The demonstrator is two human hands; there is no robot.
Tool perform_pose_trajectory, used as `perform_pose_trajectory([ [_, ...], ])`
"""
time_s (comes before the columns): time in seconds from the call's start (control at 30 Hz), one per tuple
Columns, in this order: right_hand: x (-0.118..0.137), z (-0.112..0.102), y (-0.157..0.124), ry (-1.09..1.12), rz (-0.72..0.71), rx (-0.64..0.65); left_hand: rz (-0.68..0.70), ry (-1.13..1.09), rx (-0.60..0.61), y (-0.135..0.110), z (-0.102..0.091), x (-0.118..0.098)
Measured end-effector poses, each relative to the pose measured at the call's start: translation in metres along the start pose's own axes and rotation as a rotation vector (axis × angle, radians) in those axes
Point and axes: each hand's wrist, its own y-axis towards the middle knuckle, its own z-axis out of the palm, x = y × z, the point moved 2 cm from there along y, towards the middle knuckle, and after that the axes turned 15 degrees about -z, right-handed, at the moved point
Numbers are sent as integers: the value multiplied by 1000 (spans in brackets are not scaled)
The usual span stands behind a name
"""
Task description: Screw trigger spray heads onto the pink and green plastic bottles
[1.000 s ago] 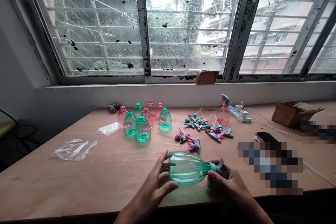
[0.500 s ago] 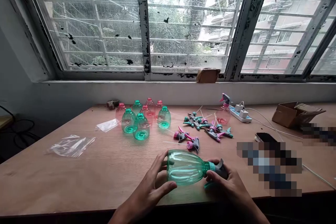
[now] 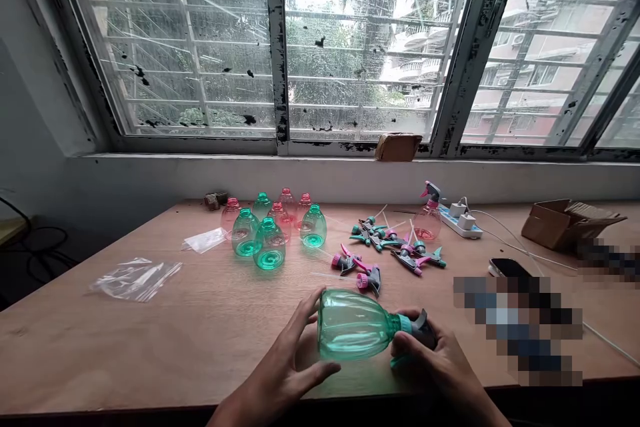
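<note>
A clear green spray bottle (image 3: 355,325) lies sideways in the air above the table's front, its base to the left. My left hand (image 3: 287,353) cups the base, fingers at the far side and thumb stretched along the near underside. At the neck, my right hand (image 3: 435,347) is closed around the grey and teal spray head (image 3: 423,330), thumb on the near side by the collar. Just beyond the bottle lie loose pink and grey spray heads (image 3: 369,279). Further back is a pile of teal, grey and pink spray heads (image 3: 375,233) with thin tubes.
Several green bottles (image 3: 270,247) and pink bottles (image 3: 231,213) without heads stand back left. Clear plastic bags (image 3: 137,278) lie left. A pink spray bottle (image 3: 427,221), a power strip (image 3: 463,223) with cables, a phone (image 3: 510,268) and a cardboard box (image 3: 560,223) are right.
The bottle stays between both hands and looks almost unmoved. My left thumb sits slightly further from the bottle's side. The whole view has shifted a little.
</note>
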Motion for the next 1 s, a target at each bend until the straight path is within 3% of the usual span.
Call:
perform_pose_trajectory([
  [0.07,0,0,0,2,-4,0,9,37,1,-1,1,-4],
  [0.33,0,1,-1,-15,-6,1,-41,-173,77,-2,3,-1],
  [0.53,1,1,-1,8,-1,-19,4,12,20,-5,3,-11],
  [1.0,4,3,-1,13,-19,-23,0,-44,94,-6,3,-10],
])
